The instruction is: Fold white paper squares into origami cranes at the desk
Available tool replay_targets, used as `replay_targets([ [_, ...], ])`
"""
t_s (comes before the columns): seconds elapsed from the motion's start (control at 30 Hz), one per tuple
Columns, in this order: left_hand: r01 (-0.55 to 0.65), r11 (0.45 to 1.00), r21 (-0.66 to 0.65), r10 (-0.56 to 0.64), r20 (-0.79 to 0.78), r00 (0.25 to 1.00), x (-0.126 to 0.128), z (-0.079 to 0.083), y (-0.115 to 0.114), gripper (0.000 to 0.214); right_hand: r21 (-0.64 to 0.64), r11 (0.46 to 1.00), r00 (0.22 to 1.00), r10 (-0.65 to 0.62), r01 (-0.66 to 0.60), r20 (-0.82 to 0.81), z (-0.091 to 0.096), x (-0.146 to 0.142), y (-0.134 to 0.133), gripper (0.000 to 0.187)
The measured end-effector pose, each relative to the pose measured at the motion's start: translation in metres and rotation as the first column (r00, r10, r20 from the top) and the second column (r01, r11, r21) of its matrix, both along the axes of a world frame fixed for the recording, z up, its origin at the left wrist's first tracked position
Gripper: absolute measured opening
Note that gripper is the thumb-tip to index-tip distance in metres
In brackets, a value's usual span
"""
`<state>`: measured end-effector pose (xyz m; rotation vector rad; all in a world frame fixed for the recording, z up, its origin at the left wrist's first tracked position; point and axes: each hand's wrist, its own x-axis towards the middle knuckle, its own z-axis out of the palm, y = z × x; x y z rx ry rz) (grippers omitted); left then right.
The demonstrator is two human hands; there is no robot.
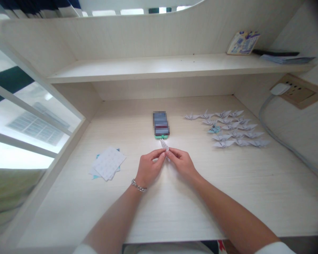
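Note:
Between my fingertips is a small piece of white folded paper (164, 144), its narrow end pointing away from me toward the phone. My left hand (150, 166), with a chain bracelet (139, 186) on its wrist, pinches the paper from the left. From the right, my right hand (182, 163) pinches the same piece, thumb and forefinger closed on it. The fingers cover much of the paper, so its full shape is hidden. Just beyond it lies a phone (161, 123) with a green lower edge and a blurred screen.
Rows of folded paper cranes (235, 134) stand at the right, one of them blue (214, 129). Loose square paper sheets (108, 164) lie at the left. Behind is a shelf (137, 68) with a small box (243, 43). A cable (281, 141) runs down the right wall from a socket (302, 92).

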<state>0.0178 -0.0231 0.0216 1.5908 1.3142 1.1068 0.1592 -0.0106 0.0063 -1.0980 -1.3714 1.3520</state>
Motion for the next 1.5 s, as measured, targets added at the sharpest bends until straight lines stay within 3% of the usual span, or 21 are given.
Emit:
replay_targets([
  [0.17,0.033,0.999,-0.006,-0.034,-0.035,0.999,-0.002,-0.001,0.001,0.024,-0.083,0.996,1.000,-0.031,0.031,0.004,-0.010,0.006,0.008,0.033],
  [0.33,-0.176,0.980,0.095,0.188,-0.150,0.971,-0.014,0.002,0.008,0.024,-0.162,0.987,0.997,0.025,-0.013,0.072,-0.013,0.011,0.009,0.033],
  [0.4,-0.132,0.989,0.072,0.140,-0.118,0.983,-0.016,0.003,0.010,0.026,-0.170,0.984,0.993,0.066,-0.049,0.098,-0.011,0.012,0.008,0.032],
  [0.5,0.076,0.993,-0.093,-0.078,-0.018,0.997,-0.016,0.000,0.011,0.027,-0.168,0.980,0.984,0.130,-0.108,0.126,-0.008,0.013,0.007,0.031],
  [0.57,0.137,0.976,-0.167,-0.136,0.016,0.991,-0.014,-0.004,0.011,0.028,-0.170,0.975,0.977,0.167,-0.144,0.131,-0.006,0.013,0.007,0.030],
  [0.67,0.115,0.976,-0.184,-0.113,0.021,0.993,-0.014,-0.008,0.011,0.029,-0.138,0.981,0.978,0.158,-0.139,0.138,-0.005,0.014,0.007,0.026],
  [0.83,0.136,0.970,-0.204,-0.125,0.066,0.990,-0.015,-0.007,0.012,0.027,-0.047,0.998,0.988,0.039,-0.032,0.152,-0.004,0.014,0.007,0.019],
  [1.0,0.143,0.970,-0.197,-0.132,0.066,0.989,-0.014,-0.006,0.011,0.022,-0.100,0.993,0.990,0.069,-0.057,0.120,-0.004,0.014,0.006,0.018],
  [1.17,0.137,0.971,-0.196,-0.123,0.083,0.989,-0.014,-0.006,0.011,0.020,-0.065,0.997,0.995,0.036,-0.030,0.096,-0.002,0.013,0.005,0.014],
  [1.5,0.158,0.954,-0.256,-0.108,0.198,0.974,-0.014,-0.003,0.010,0.020,-0.160,0.986,0.999,0.049,-0.050,-0.012,0.000,0.012,0.005,0.017],
])
